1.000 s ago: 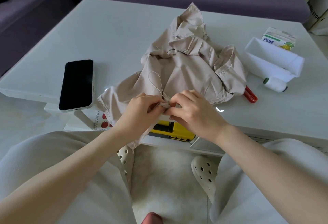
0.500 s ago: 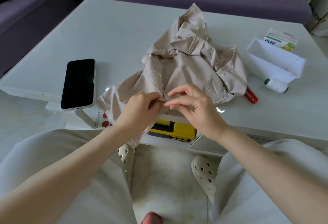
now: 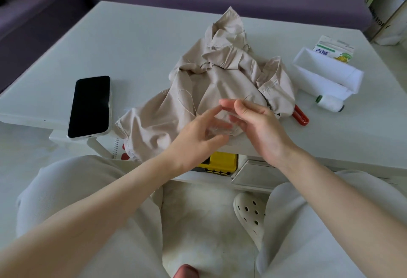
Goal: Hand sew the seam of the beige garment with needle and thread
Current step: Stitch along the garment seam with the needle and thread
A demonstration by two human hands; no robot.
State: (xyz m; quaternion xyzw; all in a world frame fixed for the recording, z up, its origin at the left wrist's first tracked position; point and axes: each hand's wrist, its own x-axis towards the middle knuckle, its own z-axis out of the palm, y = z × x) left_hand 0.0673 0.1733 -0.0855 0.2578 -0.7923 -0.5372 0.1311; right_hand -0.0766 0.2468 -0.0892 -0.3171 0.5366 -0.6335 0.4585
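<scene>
Lifted left hand [image 3: 198, 132] and right hand [image 3: 262, 123] off the beige garment [image 3: 220, 83], pinched a moment ago, now loose on the counter [image 3: 132, 41]; released the left grip; cannot tell the right's; likely drawing thread [image 3: 194, 106] through.

Motion blur smears the fingers of your left hand [image 3: 198, 132]; you cannot tell whether they pinch the thread [image 3: 184, 99]. The lower fingers of your right hand [image 3: 259, 127] are blurred in the same way. A thin dark line [image 3: 247, 97] above the right thumb is too small to confirm as the needle. Both hands cover the near edge of the beige garment [image 3: 220, 83], and the thread's run is lost behind them. The garment hides part of the red tool [image 3: 301, 116]. The table [image 3: 132, 46] edge hides most of the yellow box [image 3: 222, 163].
</scene>
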